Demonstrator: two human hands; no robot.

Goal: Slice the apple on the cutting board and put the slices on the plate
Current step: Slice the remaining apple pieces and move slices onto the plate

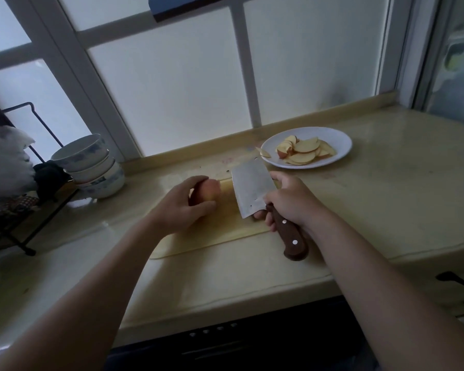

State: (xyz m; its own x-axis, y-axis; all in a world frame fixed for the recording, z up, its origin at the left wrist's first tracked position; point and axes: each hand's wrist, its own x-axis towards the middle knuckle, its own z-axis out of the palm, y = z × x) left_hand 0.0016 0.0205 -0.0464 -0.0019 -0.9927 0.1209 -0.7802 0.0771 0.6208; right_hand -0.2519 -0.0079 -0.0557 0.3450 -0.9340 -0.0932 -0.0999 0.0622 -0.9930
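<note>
A reddish apple piece (209,192) rests on the pale cutting board (220,231), and my left hand (182,207) curls over it from the left. My right hand (289,202) grips the brown wooden handle of a cleaver (249,190). Its broad blade stands tilted just right of the apple, apart from it. A white plate (335,141) at the back right holds several apple slices (303,151). One slice (263,152) lies at the plate's left rim.
Stacked bowls (91,167) stand at the left, next to a black wire rack (24,210) with a white plastic bag. A window wall runs right behind the counter. The counter's front edge lies close below the board, with dark cabinet handles at the right.
</note>
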